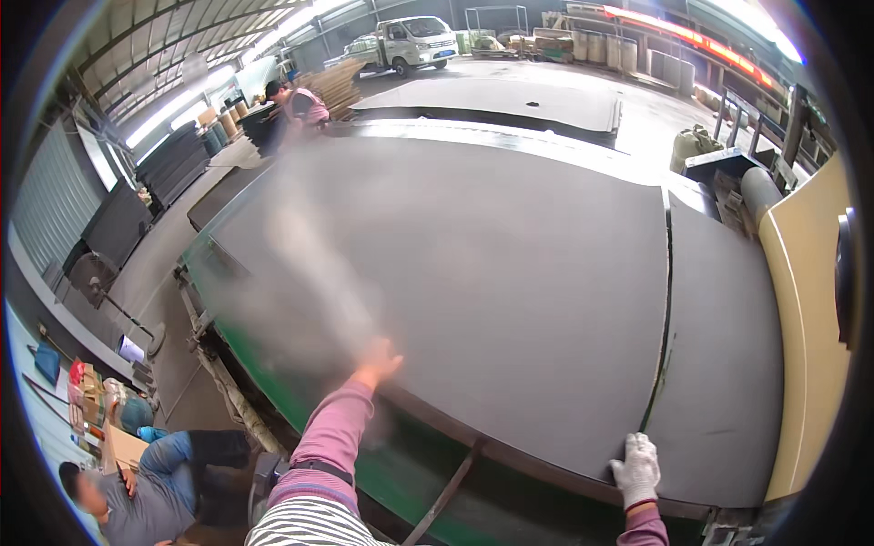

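2 grey sheets [510, 291]: seemingly laid; gap [668, 273] left open.
Left hand [378, 362], gloved right hand [636, 470]: on larger sheet; grip unclear.

The broad sheet [510, 273] was a plain dark grey, and the neighbouring sheet [719, 364] at the right matched it closely. Green covered the bed [401, 482] beneath. The left sleeve [337, 423] was mauve-pink with fine stripes, crossed by a black band [320, 469]; bold black-and-white zebra stripes patterned the cloth [314, 523] below. The right glove [637, 469] was whitish. The curved panel [806, 337] was cream-yellow, the truck [405, 44] white, the seated person's shirt [150, 510] grey and their jeans [171, 466] blue.
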Demonstrator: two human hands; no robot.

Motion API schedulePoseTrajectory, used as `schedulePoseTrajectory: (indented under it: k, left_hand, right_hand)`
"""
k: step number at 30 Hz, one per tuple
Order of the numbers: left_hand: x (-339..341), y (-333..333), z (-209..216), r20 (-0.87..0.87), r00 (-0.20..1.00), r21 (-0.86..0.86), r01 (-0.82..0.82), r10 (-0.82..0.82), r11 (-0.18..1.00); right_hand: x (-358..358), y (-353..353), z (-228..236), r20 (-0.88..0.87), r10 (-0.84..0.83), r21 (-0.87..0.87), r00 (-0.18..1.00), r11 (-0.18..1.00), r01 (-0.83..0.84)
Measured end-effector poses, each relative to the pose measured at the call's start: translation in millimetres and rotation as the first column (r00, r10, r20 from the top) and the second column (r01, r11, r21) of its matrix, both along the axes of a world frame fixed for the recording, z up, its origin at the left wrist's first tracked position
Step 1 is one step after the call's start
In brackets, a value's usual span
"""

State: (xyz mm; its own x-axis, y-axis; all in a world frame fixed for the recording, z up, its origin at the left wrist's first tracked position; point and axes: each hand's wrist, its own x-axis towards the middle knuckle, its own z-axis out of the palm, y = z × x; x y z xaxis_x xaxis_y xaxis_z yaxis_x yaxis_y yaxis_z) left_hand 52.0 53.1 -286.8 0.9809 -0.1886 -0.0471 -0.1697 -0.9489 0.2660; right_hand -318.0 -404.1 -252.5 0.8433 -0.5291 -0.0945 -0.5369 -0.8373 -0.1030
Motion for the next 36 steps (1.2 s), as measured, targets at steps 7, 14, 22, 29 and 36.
schedulePoseTrajectory:
  k: [7,14,22,29,36]
  left_hand:
    - [-66,-48,17,-0.107,0.946,0.058,0.314,-0.306,0.948]
    - [-40,-55,-10,-0.153,0.831,-0.28,0.483,-0.535,0.83]
    - [-125,-141,33,-0.175,0.684,0.043,0.724,-0.708,0.689]
    - [-166,-198,-2,-0.131,0.437,0.205,0.89,-0.89,0.407]
    - [-229,-274,-12,-0.073,0.251,0.262,0.939,-0.965,0.225]
  right_hand:
    - [-37,-36,30,-0.29,-0.385,0.017,0.876,0.913,0.407]
    - [-116,-90,42,-0.054,-0.54,0.073,0.84,0.837,0.543]
    - [-164,-168,11,-0.018,-0.703,-0.136,0.711,0.706,0.695]
    - [-197,-177,21,-0.056,-0.756,-0.007,0.653,0.654,0.756]
    - [-221,-33,29,0.658,-0.252,-0.066,0.71,0.919,0.388]
